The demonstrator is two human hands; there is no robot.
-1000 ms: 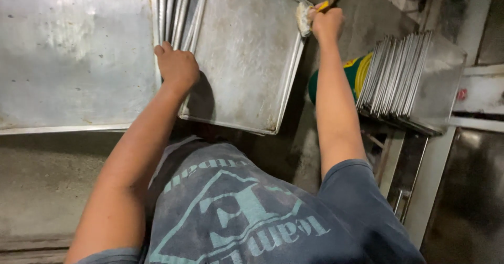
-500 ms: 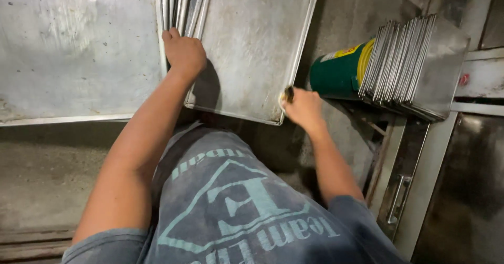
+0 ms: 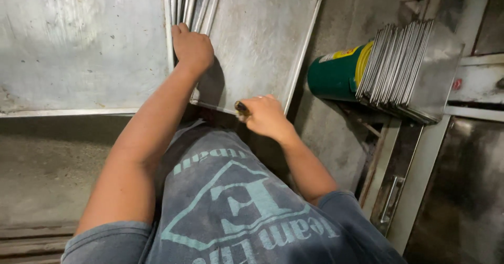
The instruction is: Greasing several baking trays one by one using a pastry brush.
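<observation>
The left hand (image 3: 192,49) is pressing down with curled fingers on the near edges of a row of metal baking trays (image 3: 189,4) standing on edge, steadying them just beside the big flat tray (image 3: 262,38) that is leaning out to its right. The right hand (image 3: 265,116) is sitting closed in a fist at that flat tray's lower rim, gripping a small dark-and-yellow tool (image 3: 242,107) whose tip is poking out by the thumb and touching the tray's edge. To the left of the left hand a wide steel sheet (image 3: 79,49) is lying flat. Well off to the right of the right hand, a green can (image 3: 336,75) is resting against another stack of trays (image 3: 404,64).
</observation>
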